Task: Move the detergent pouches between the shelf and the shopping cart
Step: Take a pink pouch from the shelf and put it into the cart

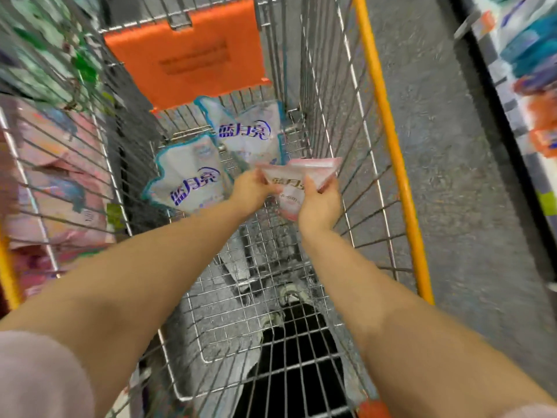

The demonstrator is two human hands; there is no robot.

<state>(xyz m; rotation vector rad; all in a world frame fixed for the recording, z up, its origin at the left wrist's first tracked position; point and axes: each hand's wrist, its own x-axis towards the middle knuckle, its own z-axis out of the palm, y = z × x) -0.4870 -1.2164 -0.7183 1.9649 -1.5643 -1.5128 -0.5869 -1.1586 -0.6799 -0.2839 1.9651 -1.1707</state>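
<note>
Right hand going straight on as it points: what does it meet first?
Probably the farther blue-edged pouch at the far end of the cart, beyond the pink pouch the right hand grips; depth is unclear.

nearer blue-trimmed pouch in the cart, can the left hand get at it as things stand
Probably, once freed. The nearer blue-trimmed pouch lies uncovered in the cart beside the left hand, nothing between them. But that hand and the right hand both grip the pink pouch, so it must let go first.
</note>
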